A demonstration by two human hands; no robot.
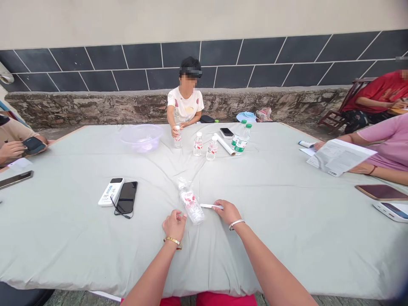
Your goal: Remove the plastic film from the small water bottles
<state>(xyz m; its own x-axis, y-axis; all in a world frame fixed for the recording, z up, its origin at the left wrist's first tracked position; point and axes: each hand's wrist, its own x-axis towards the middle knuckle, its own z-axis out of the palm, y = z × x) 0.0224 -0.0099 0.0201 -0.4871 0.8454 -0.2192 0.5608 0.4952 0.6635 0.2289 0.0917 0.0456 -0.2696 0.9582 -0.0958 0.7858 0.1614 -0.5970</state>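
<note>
A clear plastic bottle (192, 205) with a red-and-white label lies at a slant on the cloth, wrapped in loose clear film. My left hand (174, 225) rests just left of its lower end, fingers loosely curled and thumb apart, with nothing visible in it. On the other side, my right hand (227, 211) is closed around one end of a slim white stick-like tool (208, 205). The tool's free end points left and reaches the side of the wrapped bottle; whether it touches the film I cannot tell.
Across the grey-clothed table (153, 255), a person holds a small bottle (177, 139) near a purple basin (142, 138). Two small bottles, a roll (225, 144) and green-capped bottles (242, 140) stand or lie nearby. A phone (126, 197) and power bank (111, 192) lie left; a person holds papers (341, 156) right.
</note>
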